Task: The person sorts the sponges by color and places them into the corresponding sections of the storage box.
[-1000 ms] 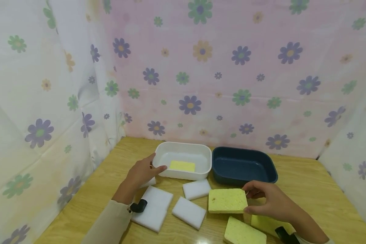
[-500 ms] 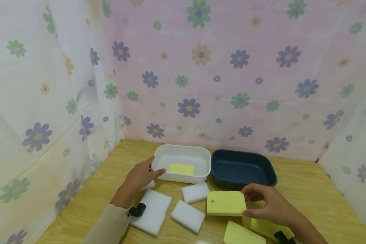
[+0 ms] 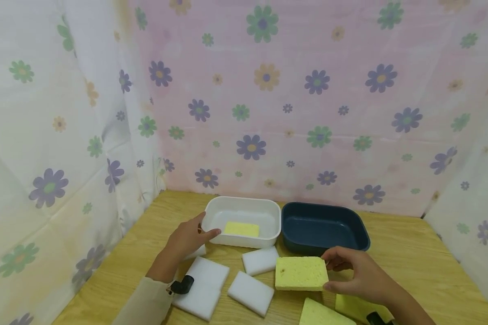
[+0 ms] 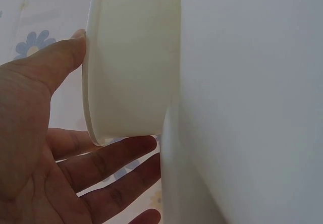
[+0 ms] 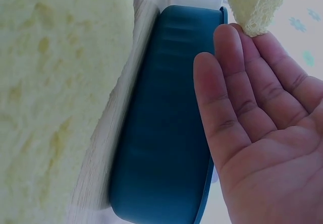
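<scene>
A white rectangular container (image 3: 244, 205) stands on the wooden table, a yellow sponge (image 3: 241, 229) lying inside it. My left hand (image 3: 185, 238) holds its front left corner; in the left wrist view the thumb (image 4: 70, 52) meets the rim while the fingers lie around the end wall. My right hand (image 3: 359, 275) pinches another yellow sponge (image 3: 301, 273) by its right end, above the table and in front of the dark blue container (image 3: 323, 246). In the right wrist view, the held sponge (image 5: 260, 4) touches the fingertips. The thumb is hidden there.
Several white foam sponges (image 3: 251, 292) lie on the table (image 3: 415, 253) in front of the white container. Two more yellow sponges (image 3: 323, 313) lie near the front edge, below the right hand. Flowered cloth (image 3: 293, 113) hangs behind and at both sides.
The head view has tilted up slightly, so the whole scene sits lower. Both hands keep nearly the same places and holds; the sponge stays in the right hand.
</scene>
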A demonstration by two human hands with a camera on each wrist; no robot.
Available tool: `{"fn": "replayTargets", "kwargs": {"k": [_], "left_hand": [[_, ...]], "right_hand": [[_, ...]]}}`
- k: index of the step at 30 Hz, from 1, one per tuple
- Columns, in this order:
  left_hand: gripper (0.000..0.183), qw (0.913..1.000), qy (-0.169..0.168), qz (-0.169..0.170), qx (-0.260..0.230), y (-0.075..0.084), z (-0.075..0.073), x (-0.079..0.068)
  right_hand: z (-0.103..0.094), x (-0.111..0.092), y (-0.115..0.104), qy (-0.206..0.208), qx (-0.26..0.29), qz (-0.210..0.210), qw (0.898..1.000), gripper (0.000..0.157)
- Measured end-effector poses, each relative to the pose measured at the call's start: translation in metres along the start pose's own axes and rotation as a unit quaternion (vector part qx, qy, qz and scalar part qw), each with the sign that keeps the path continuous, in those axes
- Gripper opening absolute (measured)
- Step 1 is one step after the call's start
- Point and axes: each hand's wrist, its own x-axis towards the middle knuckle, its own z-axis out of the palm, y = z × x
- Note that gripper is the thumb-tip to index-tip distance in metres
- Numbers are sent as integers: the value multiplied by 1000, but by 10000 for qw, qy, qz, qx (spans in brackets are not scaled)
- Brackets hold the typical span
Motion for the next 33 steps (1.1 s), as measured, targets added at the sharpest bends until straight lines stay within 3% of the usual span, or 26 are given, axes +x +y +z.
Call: {"fn": "replayTargets", "kwargs": {"k": [10,23,27,33], "left_hand": [[105,10000,37,8,63,-1,2,0],[104,9999,66,74,119,1,0,1],[104,9999,71,99,86,2,-1,2],[104,9999,50,76,74,0,1,0]], "right_hand": [[0,0,1,235,74,-147,9996,40],[-2,1,-5,859,-147,-440,9952,39],[-2,3,-6,1138,-275,-420,9922,41],[2,7,-4,1190,-373,-312,9917,41]]}}
